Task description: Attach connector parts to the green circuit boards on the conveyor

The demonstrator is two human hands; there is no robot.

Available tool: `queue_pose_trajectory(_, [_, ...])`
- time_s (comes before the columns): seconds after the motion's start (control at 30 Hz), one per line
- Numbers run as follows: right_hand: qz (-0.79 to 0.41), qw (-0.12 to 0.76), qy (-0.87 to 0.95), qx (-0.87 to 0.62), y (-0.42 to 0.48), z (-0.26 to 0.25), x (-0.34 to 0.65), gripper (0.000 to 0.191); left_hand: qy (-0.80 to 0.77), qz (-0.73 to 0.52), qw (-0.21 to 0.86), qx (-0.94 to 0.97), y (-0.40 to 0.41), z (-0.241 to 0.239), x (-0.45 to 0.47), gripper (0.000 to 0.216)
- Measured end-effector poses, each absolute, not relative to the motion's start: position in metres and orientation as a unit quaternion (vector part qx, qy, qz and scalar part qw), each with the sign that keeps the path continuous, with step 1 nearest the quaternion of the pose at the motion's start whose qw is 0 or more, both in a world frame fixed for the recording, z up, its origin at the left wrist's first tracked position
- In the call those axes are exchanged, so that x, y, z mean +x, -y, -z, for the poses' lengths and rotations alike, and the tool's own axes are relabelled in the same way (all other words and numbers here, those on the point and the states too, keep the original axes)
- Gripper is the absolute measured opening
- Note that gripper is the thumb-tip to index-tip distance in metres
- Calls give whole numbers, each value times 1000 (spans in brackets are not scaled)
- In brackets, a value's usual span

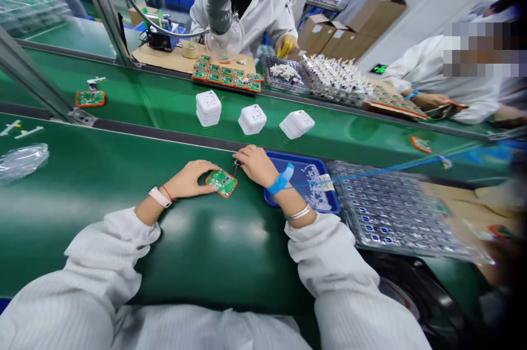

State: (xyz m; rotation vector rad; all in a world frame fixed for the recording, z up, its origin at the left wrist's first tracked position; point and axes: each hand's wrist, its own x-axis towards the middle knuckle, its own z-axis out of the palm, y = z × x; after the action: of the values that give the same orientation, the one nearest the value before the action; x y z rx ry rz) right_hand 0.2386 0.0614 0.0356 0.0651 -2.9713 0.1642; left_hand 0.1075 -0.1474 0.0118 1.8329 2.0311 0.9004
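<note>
A small green circuit board in an orange frame (222,182) lies on the green mat in front of me. My left hand (190,179) rests on the mat with its fingers curled against the board's left edge. My right hand (256,164) is closed in a pinch just above the board's upper right corner, at a small dark part with a thin red wire; what it pinches is too small to name. A blue strap circles my right wrist, a watch my left.
A blue tray (307,168) of small white parts sits right of my hand, then a clear tray of components (395,213). Three white cube adapters (252,119) ride the conveyor belt. Other boards (90,98) lie farther off. People in white coats work across the belt.
</note>
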Motion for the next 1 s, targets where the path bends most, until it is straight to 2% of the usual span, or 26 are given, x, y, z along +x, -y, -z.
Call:
queue_pose_trajectory(0.13, [-99,189,974,-80,-100,-36,270,33,-703,-245,106,659,145,-11,124,74])
queue_pose_trajectory(0.23, [-138,275,919,-246,-139,-28,312,23,-710,-232,98,658,135,-10,127,78])
queue_pose_trajectory(0.3, [-153,300,869,-362,-159,-19,339,19,-705,-230,98,664,126,-9,130,74])
queue_pose_trajectory(0.4, [-166,276,853,-410,-173,-4,367,12,-708,-221,97,664,117,-9,136,64])
queue_pose_trajectory(0.53, [-165,232,877,-386,-176,13,374,11,-725,-213,85,650,120,-11,144,66])
queue_pose_trajectory(0.77, [-129,242,860,-430,-186,23,363,13,-730,-216,99,641,129,-12,150,68])
queue_pose_trajectory(1.0, [-140,207,870,-424,-192,21,361,15,-724,-220,103,645,128,-11,150,65])
